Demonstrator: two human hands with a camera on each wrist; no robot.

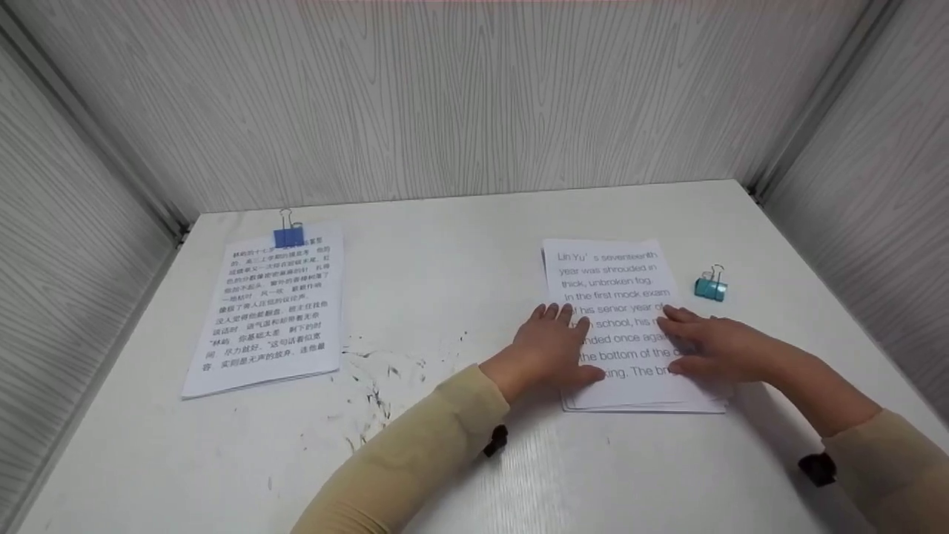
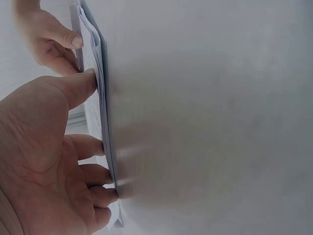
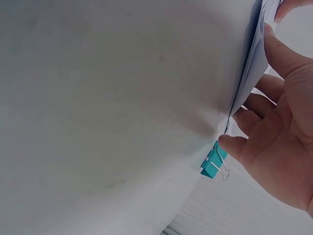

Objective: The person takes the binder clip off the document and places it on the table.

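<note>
A stack of white sheets printed in English (image 1: pixel 612 297) lies on the table right of centre, its lower sheets fanned out slightly at the near edge. My left hand (image 1: pixel 545 345) is along the stack's left side, thumb over the top sheet and fingers against the edge. On the opposite side my right hand (image 1: pixel 719 347) touches the right edge, its thumb also over the paper. Both hands have their fingers extended and only lightly bent. In the right wrist view, a teal binder clip (image 3: pixel 213 160) appears just past the little finger; it stands on the table, not on the paper.
To the left lies another stack, printed in Chinese (image 1: pixel 267 319), with a blue binder clip (image 1: pixel 288 237) on its top edge. Dark marks (image 1: pixel 378 397) spot the white table (image 1: pixel 437 252) between the stacks. Grained panels (image 1: pixel 474 104) enclose the back and sides.
</note>
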